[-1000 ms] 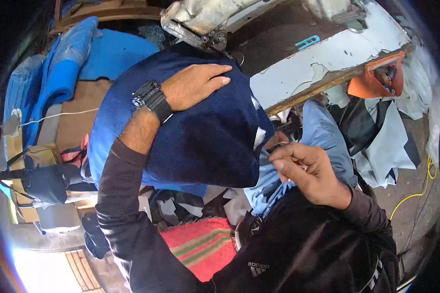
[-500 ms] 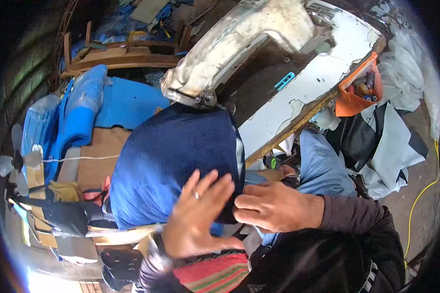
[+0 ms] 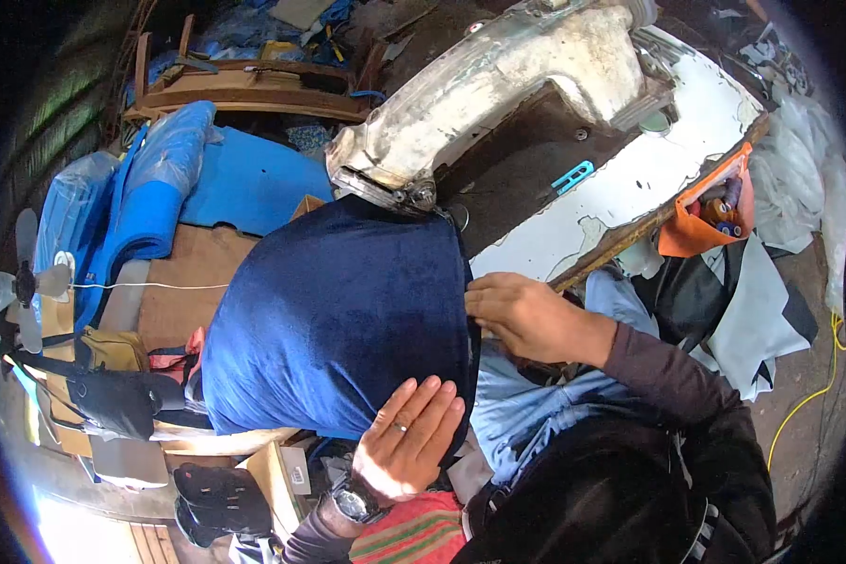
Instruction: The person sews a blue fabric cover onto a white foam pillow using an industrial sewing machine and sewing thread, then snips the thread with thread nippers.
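A dark navy blue cloth piece (image 3: 334, 310), draped and bulging, lies below the head of a worn whitish sewing machine (image 3: 479, 99). Its far edge runs in under the needle end. My right hand (image 3: 536, 318) pinches the cloth's right-hand edge, thumb and fingers closed on it. On the near corner rests my left hand (image 3: 409, 437), fingers stretched out and lying flat on the fabric. It wears a ring and a wristwatch (image 3: 354, 501).
A turquoise cutter-like tool (image 3: 571, 177) lies on the machine bed. An orange pouch (image 3: 714, 211) with thread spools hangs at the table edge (image 3: 620, 242). Blue foam sheets (image 3: 244, 183) and a small fan (image 3: 26, 287) stand left. Striped red fabric (image 3: 409, 536) is near my lap.
My right hand has moved up along the cloth edge, nearer the machine. My left hand has shifted down toward the near corner, its fingers closer together. The cloth looks more spread out.
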The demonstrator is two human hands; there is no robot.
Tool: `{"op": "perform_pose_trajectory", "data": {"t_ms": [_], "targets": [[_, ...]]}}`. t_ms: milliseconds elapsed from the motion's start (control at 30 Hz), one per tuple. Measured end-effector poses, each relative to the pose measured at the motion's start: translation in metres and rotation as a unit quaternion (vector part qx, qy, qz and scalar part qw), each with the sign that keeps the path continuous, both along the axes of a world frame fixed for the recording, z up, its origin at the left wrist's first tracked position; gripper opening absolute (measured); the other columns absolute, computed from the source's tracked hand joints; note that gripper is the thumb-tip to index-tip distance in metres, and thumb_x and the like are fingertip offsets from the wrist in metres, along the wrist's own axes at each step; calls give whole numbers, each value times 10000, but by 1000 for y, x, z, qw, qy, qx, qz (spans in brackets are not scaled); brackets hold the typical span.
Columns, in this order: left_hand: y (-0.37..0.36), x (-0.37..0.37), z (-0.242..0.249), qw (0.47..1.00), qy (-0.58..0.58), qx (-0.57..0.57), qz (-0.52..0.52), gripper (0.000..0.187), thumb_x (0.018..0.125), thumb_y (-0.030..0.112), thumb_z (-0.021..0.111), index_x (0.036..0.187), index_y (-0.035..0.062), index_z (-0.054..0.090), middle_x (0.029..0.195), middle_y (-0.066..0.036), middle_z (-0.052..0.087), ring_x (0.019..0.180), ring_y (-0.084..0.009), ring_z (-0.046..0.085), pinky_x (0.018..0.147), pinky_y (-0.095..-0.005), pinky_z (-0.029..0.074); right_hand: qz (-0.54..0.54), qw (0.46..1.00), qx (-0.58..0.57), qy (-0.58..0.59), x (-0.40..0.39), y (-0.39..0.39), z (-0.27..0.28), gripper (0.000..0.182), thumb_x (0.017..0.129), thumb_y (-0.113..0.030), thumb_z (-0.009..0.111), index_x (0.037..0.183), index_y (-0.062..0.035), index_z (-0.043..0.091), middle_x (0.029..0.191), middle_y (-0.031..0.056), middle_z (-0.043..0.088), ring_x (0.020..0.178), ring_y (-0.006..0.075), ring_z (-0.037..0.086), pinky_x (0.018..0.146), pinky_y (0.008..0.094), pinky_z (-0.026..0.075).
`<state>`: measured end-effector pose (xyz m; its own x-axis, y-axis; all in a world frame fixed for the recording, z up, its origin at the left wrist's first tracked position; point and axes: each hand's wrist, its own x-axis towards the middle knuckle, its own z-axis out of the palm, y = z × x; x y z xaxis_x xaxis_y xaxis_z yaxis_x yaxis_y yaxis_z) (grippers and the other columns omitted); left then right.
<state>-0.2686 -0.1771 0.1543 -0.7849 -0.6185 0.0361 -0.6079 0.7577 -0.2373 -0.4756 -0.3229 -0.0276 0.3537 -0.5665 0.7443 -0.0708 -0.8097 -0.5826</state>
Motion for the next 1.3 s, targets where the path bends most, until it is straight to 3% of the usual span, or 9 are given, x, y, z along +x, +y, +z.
{"op": "perform_pose_trajectory", "data": {"t_ms": [67,200,233,333,367,633,967,1033,1300], "targets": [[2,-5,2,1000,11,3,20,431,883,51,643,1281,-17,792,1381,-188,764,1367,-336,705,1233,-495,513,28,997,-55,56,11,-10,12,413,828,-72,745,1233,14,750,1145,209,766,1181,395,696,1061,483,562],[1,-6,1,996,48,68,43,412,896,57,656,1278,-19,791,1395,-179,761,1375,-317,703,1237,-489,515,165,947,-15,277,34,-18,23,314,824,-97,736,1101,49,754,1170,232,745,1231,397,683,1110,478,534],[2,-5,-1,995,47,78,37,413,897,65,658,1278,-20,791,1397,-179,761,1375,-314,703,1238,-486,516,77,992,-94,-45,47,-12,5,297,853,-132,740,1077,63,751,1211,235,722,1209,390,674,1103,477,530],[9,4,-9,994,52,95,25,415,902,93,657,1277,-20,791,1400,-179,761,1378,-309,702,1242,-476,517,9,990,-48,136,9,3,3,343,891,-139,733,1170,58,760,1363,221,704,1238,391,661,1136,489,513],[9,6,-13,994,60,93,25,415,906,106,653,1277,-20,791,1399,-179,761,1381,-310,700,1243,-472,517,-31,995,-63,67,-2,3,4,306,920,-116,719,1188,21,767,1364,192,709,1223,372,665,1103,478,535],[4,0,3,990,55,124,41,395,930,160,662,1255,-18,801,1391,-175,764,1367,-312,709,1235,-476,521,-88,991,27,92,-17,-56,4,179,934,-183,750,1010,-21,762,884,189,737,858,418,729,803,529,592],[1,7,0,992,56,109,24,626,695,230,725,1249,-52,799,1371,-200,770,1365,-349,711,1228,-522,520,-49,982,-50,175,16,-93,24,193,977,-210,763,1022,-24,744,982,158,726,953,390,729,876,493,605],[1,7,1,991,59,115,28,631,699,248,736,1250,-52,798,1370,-203,770,1366,-352,710,1225,-524,522,-49,977,46,201,22,-88,19,176,967,-186,760,987,-12,748,955,157,725,933,392,710,876,493,596],[1,8,-2,991,69,111,29,567,785,282,741,1256,-30,799,1375,-189,767,1364,-334,711,1220,-503,527,12,989,-17,149,-12,-73,7,203,895,-116,772,1084,-80,837,1061,106,726,1053,327,689,936,461,589]]}}
